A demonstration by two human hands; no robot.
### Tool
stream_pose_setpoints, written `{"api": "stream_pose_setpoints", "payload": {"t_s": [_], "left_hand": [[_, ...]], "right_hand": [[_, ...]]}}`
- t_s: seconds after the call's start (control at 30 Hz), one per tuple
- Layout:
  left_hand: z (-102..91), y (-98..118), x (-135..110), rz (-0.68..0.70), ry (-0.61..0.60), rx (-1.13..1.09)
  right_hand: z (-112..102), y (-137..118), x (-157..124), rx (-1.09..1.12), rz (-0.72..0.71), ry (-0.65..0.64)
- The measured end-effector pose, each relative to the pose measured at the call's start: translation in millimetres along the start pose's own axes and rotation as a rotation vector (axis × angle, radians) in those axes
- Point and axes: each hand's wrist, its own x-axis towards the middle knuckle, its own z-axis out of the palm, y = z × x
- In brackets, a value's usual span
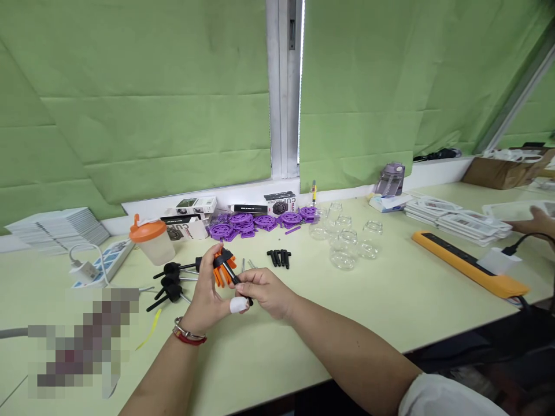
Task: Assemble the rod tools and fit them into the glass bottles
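My left hand (pixel 208 294) wraps its fingers and thumb round an orange-and-black piece (pixel 223 271) with a rod sticking out of it. White tape covers the thumb tip. My right hand (pixel 265 289) pinches the black lower end of that rod (pixel 232 274), close to the left thumb. Left of the hands lie several black-headed pieces (pixel 172 289) with metal rods, partly hidden behind my left hand. Beyond my right hand, small black T-shaped parts (pixel 280 258) lie in a row. Loose thin metal rods (pixel 249 264) lie just behind the hands.
Purple plastic parts (pixel 255 222) are heaped at the back, beside printed boxes (pixel 281 203). Clear glass-like jars (pixel 347 248) stand to the right. An orange-lidded cup (pixel 154 240), a white power strip (pixel 106 263) and an orange power strip (pixel 468 264) are around. Another person's hand (pixel 537 221) is far right.
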Motion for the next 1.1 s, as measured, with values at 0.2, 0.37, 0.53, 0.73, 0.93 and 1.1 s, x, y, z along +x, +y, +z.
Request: {"api": "stream_pose_setpoints", "payload": {"t_s": [0.2, 0.37, 0.53, 0.73, 0.93, 1.1], "left_hand": [[3.1, 2.6, -0.6, -0.025, -0.066, 0.073], [2.7, 4.2, -0.2, -0.010, -0.113, 0.205], [1.9, 6.7, -0.1, 0.046, -0.161, 0.372], [3.9, 7.8, -1.6, 0.008, -0.170, 0.388], [9.1, 5.1, -4.7, -0.020, -0.158, 0.394], [12.8, 8.4, -5.3, 0.005, -0.147, 0.429]], "right_hand": [[-4.2, 2.3, 1.6, 0.013, 0.039, -0.002], [-6.9, 1.2, 2.3, 0.000, 0.042, -0.006], [-6.7, 0.0, 1.5, 0.009, 0.042, -0.030], [-5.2, -0.4, 0.5, 0.020, 0.056, -0.026], [-8.7, 3.3, 2.0, 0.049, 0.080, -0.018], [-11.1, 6.3, 3.0, 0.066, 0.077, -0.035]]}}
